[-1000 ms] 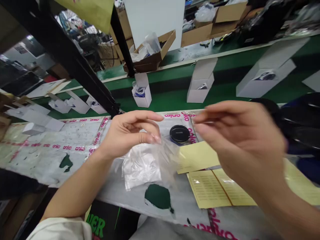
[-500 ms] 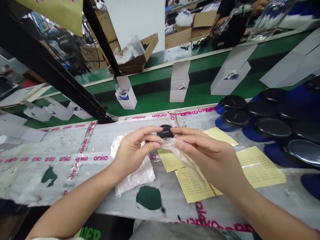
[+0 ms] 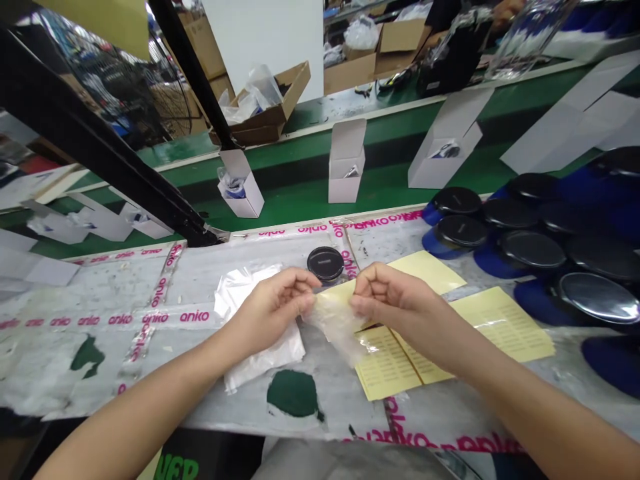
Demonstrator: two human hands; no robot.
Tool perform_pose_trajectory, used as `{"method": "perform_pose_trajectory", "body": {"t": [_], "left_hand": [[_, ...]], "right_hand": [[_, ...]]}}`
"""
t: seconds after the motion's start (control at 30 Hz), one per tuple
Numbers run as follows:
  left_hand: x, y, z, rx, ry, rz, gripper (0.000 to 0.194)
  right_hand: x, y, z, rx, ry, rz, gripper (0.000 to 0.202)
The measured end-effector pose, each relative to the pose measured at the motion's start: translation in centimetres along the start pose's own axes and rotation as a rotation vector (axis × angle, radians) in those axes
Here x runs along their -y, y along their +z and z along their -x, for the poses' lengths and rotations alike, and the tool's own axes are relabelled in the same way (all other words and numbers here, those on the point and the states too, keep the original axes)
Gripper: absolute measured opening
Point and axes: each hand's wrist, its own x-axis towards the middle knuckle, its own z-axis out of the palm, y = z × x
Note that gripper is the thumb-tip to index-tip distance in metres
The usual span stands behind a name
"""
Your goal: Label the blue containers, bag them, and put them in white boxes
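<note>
A clear plastic bag hangs between my hands, slightly blurred. My left hand pinches its upper left edge with closed fingers. On the other side my right hand grips the upper right edge, fingers curled. Just beyond the hands a round black lid lies flat on the covered table. Under my left hand is a stack of white plastic bags, partly hidden by the wrist. Yellow printed sheets lie below and behind my right hand.
Several dark blue containers with black lids crowd the right side. Open white boxes stand on the green conveyor beyond the table edge. A black post slants across the left. A person's hand shows at the far top right.
Both hands have come slightly nearer to me, uncovering the black lid. My fingers have curled in more around the bag's edge, and the bag spreads wider between them.
</note>
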Motion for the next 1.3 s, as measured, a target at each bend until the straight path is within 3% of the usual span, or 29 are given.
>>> {"method": "perform_pose_trajectory", "body": {"t": [0.2,0.33,0.43,0.5,0.6,0.77,0.83,0.93,1.07,1.2,1.3], "left_hand": [[0.7,-0.3,-2.0,-0.17,0.02,-0.118,0.008],[1.0,-0.2,-4.0,-0.234,0.009,-0.05,0.009],[0.9,-0.1,-5.4,-0.254,-0.01,-0.075,0.007],[1.0,-0.1,-6.3,-0.242,-0.017,-0.199,0.004],[1.3,-0.3,-7.0,-0.203,0.029,-0.427,0.015],[1.0,-1.7,-5.6,-0.22,0.166,-0.606,0.017],[0.9,-2.0,-4.8,-0.132,0.17,-0.487,0.028],[1.0,-1.6,-4.7,-0.046,0.138,-0.221,0.054],[0.7,-0.9,-5.8,-0.174,-0.022,0.084,0.035],[-0.7,-1.1,-6.1,-0.103,-0.247,0.169,0.026],[-1.5,-1.5,-6.0,-0.019,-0.317,0.176,0.035]], "right_hand": [[0.1,-0.5,-2.4,-0.117,-0.072,0.33,0.015],[0.0,-0.6,-3.9,-0.277,-0.131,0.596,0.013],[0.1,-0.4,-5.0,-0.308,-0.197,0.796,0.018],[0.1,-0.2,-5.8,-0.288,-0.212,0.927,0.02],[0.1,-0.1,-6.5,-0.246,-0.209,1.032,0.023],[-0.3,-1.0,-4.9,-0.312,-0.306,1.061,0.022],[-0.6,-1.5,-4.2,-0.239,-0.344,0.986,0.021],[-0.9,-1.5,-4.2,-0.156,-0.374,0.896,0.036],[-0.2,-0.6,-5.4,-0.249,-0.267,0.696,0.05],[0.7,0.2,-5.8,-0.16,-0.218,0.761,0.068],[0.9,0.5,-6.0,-0.156,-0.243,0.952,0.062]]}}
